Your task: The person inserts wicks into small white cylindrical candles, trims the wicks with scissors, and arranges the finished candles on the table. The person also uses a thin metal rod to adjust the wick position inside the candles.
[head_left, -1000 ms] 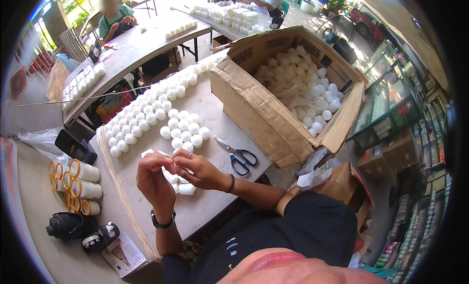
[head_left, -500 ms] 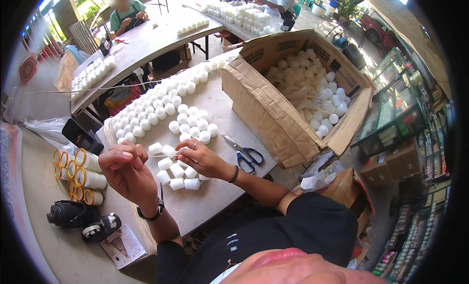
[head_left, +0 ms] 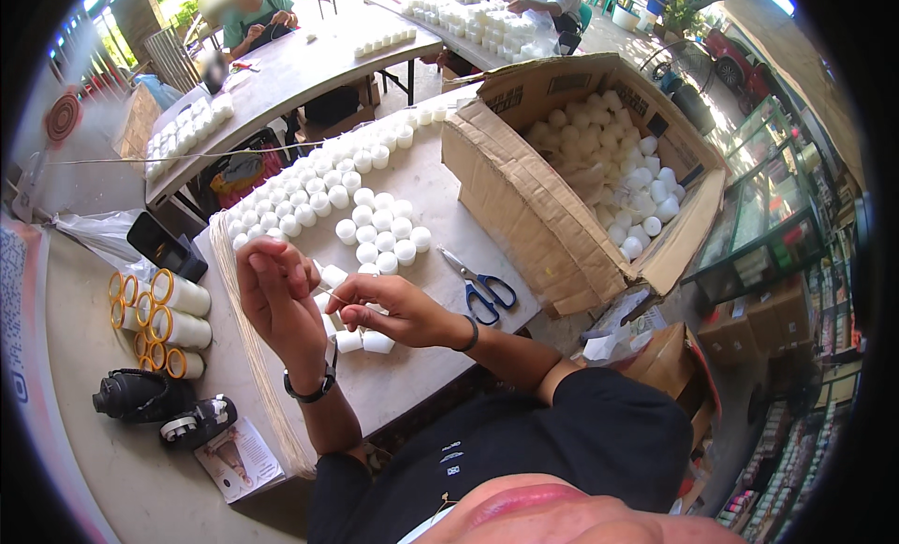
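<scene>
Over the near part of the table, my left hand (head_left: 283,296) is raised with its fingers curled and pinched together. Close beside it is my right hand (head_left: 393,308), thumb and fingertips pinched. A short length of thin pale string (head_left: 325,287) shows between the two hands; its ends are hidden by the fingers. Below and behind the hands lie several loose white cylinders (head_left: 376,342), like small candles, partly covered by my right hand. Farther back, a cluster of upright white cylinders (head_left: 384,230) stands beside long rows of them (head_left: 318,203).
Blue-handled scissors (head_left: 487,296) lie right of my hands, near a large open cardboard box (head_left: 534,221) holding many white cylinders. Long pale strands (head_left: 265,385) run along the table's left edge. White tubes with orange rims (head_left: 183,329) and black bottles (head_left: 140,394) stand left. Two people sit beyond.
My hands have come closer together, so the string stretched between them shows shorter. My left hand has turned more upright, and the whole view has shifted slightly.
</scene>
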A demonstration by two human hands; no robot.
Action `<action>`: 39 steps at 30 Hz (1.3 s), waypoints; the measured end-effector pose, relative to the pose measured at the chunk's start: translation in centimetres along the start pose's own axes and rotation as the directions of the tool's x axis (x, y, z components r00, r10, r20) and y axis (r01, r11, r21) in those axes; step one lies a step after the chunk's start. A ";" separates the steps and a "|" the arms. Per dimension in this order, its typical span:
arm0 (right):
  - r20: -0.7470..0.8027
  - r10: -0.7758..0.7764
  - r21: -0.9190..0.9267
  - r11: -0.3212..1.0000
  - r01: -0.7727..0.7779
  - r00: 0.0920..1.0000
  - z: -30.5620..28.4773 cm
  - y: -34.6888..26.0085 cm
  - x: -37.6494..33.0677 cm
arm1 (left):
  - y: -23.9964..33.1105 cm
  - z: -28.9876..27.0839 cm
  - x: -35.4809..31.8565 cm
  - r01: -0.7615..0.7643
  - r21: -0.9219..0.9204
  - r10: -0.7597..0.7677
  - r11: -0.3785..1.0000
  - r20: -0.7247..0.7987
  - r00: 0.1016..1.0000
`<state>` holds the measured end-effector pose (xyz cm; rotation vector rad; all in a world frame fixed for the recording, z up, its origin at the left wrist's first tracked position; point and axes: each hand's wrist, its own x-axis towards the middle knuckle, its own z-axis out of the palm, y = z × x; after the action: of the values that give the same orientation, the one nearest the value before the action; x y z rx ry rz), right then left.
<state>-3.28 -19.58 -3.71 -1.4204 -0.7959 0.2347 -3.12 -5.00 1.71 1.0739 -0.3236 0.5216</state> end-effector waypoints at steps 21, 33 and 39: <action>-0.547 0.120 0.348 0.932 0.095 0.828 -1.7 -3.4 -5.9 | -4.9 -3.4 0.7 0.143 0.310 -0.147 0.940 -0.009 0.989; -0.644 0.098 0.248 0.965 0.086 0.759 -2.5 -2.5 -5.9 | -13.0 -8.4 -3.0 0.074 0.979 -0.586 0.192 0.054 0.809; -0.552 0.143 0.292 0.956 0.029 0.822 -2.7 -2.0 -5.6 | -13.5 -6.7 -5.2 -0.076 0.988 -0.457 0.135 0.130 0.880</action>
<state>-6.25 -25.37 -3.63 -1.1429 -0.2075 -0.0367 0.00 -5.35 -13.97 2.5920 -0.1469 0.1720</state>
